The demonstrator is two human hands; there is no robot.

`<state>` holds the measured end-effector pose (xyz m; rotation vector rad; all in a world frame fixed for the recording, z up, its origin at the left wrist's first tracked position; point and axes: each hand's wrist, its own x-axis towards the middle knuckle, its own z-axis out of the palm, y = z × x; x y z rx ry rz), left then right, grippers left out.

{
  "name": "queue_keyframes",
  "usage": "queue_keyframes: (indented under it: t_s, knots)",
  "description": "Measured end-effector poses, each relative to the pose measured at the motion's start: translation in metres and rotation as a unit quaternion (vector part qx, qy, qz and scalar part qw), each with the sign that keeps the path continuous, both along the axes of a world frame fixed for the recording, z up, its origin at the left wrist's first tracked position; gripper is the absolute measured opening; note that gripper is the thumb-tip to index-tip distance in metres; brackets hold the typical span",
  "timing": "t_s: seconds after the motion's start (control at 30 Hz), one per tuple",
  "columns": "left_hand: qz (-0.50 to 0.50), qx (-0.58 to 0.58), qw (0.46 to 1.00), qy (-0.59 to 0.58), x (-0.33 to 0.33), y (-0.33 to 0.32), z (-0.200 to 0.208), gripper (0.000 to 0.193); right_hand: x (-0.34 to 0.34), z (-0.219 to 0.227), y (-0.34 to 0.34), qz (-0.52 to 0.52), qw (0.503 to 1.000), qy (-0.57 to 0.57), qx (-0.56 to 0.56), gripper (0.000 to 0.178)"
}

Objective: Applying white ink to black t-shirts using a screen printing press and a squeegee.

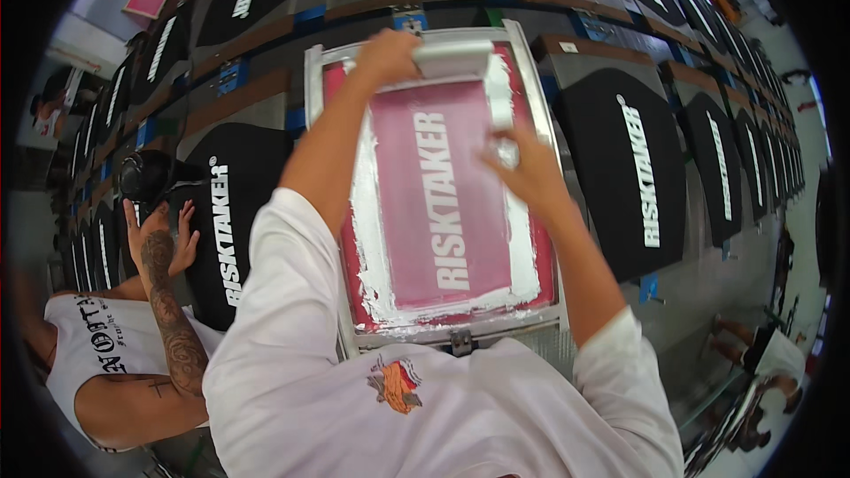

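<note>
A metal-framed printing screen (pixel 545 301) with pink and red mesh lies in front of me, large white block letters showing in its middle. Thick white ink (pixel 376 270) runs along the sides and near edge of the mesh. At the far end, my left hand (pixel 390 57) is closed on a pale squeegee (pixel 453 60), which lies crosswise over the mesh. My right hand (pixel 529 168) hovers over the screen's right side, nearest the right band of ink. Its fingers look curled but are smeared by motion, so their grip is unclear.
Black printed fabric pieces lie on boards on both sides, one black piece (pixel 624 168) close at right. At left, another person's hands (pixel 159 243) are beside a black rounded tool (pixel 146 175) over a black piece. Another person (pixel 779 358) is at far right.
</note>
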<state>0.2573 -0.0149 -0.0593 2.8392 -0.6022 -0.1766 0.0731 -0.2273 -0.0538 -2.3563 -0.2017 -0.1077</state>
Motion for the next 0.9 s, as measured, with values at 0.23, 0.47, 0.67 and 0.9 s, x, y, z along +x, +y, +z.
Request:
queue_keyframes:
  t_s: [0.23, 0.47, 0.67, 0.9]
  knots:
    - [-0.012, -0.048, 0.999, -0.019, 0.037, 0.005, 0.02, 0.042, -0.288, -0.054, 0.003, 0.035, 0.823, 0.541, 0.166, 0.048]
    - [-0.011, 0.052, 0.998, -0.015, -0.025, 0.002, -0.021, 0.042, -0.305, -0.077, 0.024, -0.03, 0.865, 0.469, 0.176, 0.025]
    - [-0.033, 0.068, 0.997, -0.008, -0.219, -0.022, -0.019, 0.034, -0.305, -0.09, 0.023, -0.024, 0.889, 0.404, 0.213, 0.024]
    - [0.0, -0.078, 0.986, -0.146, -0.446, -0.036, -0.017, 0.027, -0.305, -0.072, 0.027, -0.034, 0.942, 0.267, 0.201, 0.035]
